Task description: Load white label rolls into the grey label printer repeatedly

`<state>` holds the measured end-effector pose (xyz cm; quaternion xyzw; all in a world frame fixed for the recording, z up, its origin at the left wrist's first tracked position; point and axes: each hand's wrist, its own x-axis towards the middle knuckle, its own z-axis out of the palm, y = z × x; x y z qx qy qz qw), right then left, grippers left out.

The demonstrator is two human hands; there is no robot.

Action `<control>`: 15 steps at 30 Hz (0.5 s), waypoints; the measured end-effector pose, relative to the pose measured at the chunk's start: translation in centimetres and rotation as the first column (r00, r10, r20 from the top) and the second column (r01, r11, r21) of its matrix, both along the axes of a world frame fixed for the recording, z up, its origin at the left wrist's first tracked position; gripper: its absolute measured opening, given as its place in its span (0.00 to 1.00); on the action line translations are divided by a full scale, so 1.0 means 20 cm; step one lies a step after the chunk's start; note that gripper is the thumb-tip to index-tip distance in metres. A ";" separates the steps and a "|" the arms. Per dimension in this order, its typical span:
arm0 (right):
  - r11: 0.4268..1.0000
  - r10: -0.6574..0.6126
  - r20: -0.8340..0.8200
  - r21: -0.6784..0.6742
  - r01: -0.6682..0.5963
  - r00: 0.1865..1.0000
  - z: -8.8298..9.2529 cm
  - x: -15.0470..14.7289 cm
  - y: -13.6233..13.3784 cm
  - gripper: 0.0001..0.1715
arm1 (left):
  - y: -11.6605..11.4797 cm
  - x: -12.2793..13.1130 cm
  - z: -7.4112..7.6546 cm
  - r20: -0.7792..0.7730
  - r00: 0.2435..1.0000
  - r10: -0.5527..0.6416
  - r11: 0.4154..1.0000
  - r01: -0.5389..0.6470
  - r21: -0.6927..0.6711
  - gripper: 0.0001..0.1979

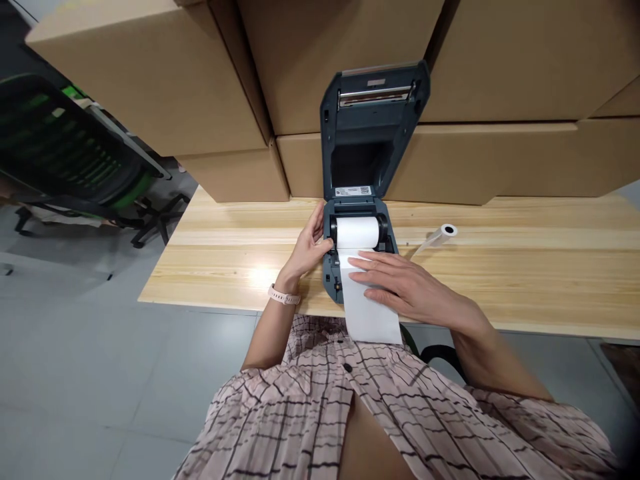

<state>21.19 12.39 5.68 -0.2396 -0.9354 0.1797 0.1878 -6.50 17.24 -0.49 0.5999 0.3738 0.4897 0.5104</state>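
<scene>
On the wooden surface (230,257), the printer (356,203) stands with its lid (363,127) raised and contains a white paper roll (357,232), while the left hand (310,250) grips the printer's side and the right hand (397,283) lies open on the paper strip (370,320) hanging past the front.

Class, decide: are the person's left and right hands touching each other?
Apart: the head view shows white paper between the left hand and right hand.
</scene>
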 end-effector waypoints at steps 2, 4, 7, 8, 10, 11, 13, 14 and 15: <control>1.000 -0.006 0.000 0.008 0.006 1.000 0.00 -0.01 -0.01 0.22 | 0.00 0.00 0.00 0.003 1.000 0.004 1.000 -0.004 -0.007 0.56; 0.999 -0.026 0.002 0.025 0.026 1.000 -0.01 -0.02 -0.04 0.23 | 0.00 0.00 -0.01 0.005 1.000 0.008 1.000 -0.008 -0.010 0.56; 0.995 -0.068 0.019 0.071 0.066 0.998 -0.03 -0.04 -0.08 0.25 | 0.00 0.00 -0.01 0.001 1.000 0.013 1.000 -0.013 -0.010 0.56; 0.993 -0.078 0.024 0.089 0.076 0.997 -0.03 -0.05 -0.10 0.25 | 0.00 0.00 -0.01 -0.003 1.000 0.015 1.000 -0.015 -0.010 0.56; 0.990 -0.089 0.032 0.113 0.085 0.996 -0.04 -0.06 -0.12 0.26 | 0.00 0.00 -0.01 -0.012 1.000 0.016 1.000 -0.016 -0.011 0.56; 0.989 -0.093 0.031 0.117 0.089 0.995 -0.04 -0.06 -0.13 0.26 | 0.00 0.00 -0.01 -0.016 1.000 0.017 1.000 -0.017 -0.010 0.57; 0.989 -0.102 0.021 0.110 0.099 0.995 -0.04 -0.06 -0.15 0.27 | 0.00 0.00 0.00 -0.024 1.000 0.020 1.000 -0.020 -0.011 0.57; 0.989 -0.105 0.014 0.103 0.103 0.994 -0.04 -0.06 -0.15 0.28 | 0.00 0.00 0.00 -0.026 0.999 0.022 1.000 -0.022 -0.011 0.56; 0.990 -0.108 0.003 0.096 0.108 0.994 -0.04 -0.06 -0.16 0.29 | 0.00 0.00 0.00 -0.025 0.999 0.024 1.000 -0.024 -0.011 0.56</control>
